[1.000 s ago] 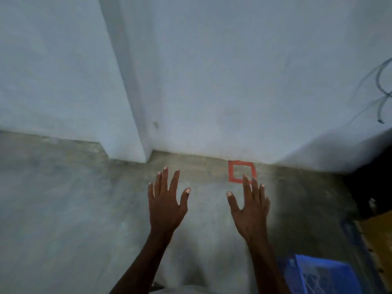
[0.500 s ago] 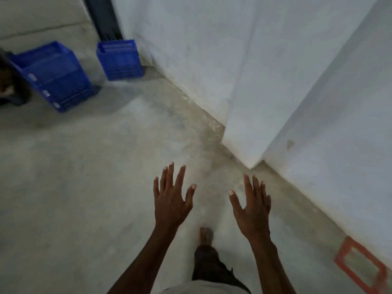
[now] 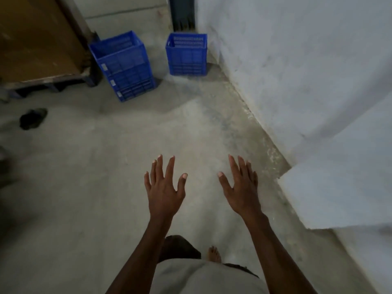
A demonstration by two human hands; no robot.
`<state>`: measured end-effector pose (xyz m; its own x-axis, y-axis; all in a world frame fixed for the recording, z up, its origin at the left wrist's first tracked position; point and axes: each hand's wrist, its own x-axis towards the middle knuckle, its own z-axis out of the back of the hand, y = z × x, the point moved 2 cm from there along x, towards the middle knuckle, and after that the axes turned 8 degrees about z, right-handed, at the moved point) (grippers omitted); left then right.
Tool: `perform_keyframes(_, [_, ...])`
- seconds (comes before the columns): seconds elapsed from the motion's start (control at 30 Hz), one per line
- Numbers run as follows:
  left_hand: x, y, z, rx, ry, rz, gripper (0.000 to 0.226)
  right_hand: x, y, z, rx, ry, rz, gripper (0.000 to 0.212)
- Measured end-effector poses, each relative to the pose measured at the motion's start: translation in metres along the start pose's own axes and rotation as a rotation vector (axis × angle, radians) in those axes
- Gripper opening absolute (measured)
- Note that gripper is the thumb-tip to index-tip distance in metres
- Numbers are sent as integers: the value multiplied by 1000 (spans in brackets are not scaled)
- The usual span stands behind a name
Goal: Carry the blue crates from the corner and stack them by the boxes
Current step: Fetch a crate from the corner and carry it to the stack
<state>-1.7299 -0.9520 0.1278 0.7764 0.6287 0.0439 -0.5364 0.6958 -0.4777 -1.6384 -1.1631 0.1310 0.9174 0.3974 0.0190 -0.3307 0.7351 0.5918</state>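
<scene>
Left hand (image 3: 164, 193) and right hand (image 3: 241, 190) empty, fingers spread

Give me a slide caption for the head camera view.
Empty hands, left and right, approach blue crates on a concrete floor.

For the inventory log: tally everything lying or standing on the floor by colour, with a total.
Blue: 2, the stack of nested crates and the single crate
Brown: 1, the large board-sided box
Black: 1, the sandal
Total: 4
</scene>
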Motion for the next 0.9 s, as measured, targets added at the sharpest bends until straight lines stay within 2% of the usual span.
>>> perform_keyframes(0.23, [189,11,-37,-27,1,89,66,210,19,-43,-7,75,58,66])
perform_keyframes(0.37, [322,15,-47,-27,43,112,70,330,36,-65,15,93,20,65])
perform_keyframes(0.63, [582,-10,-33,5,14,25,67,544,78,-72,78,13,-27,66])
perform_keyframes(0.9, [818,-33,-80,30,27,4,67,793,71,-113,82,-1,-78,66])
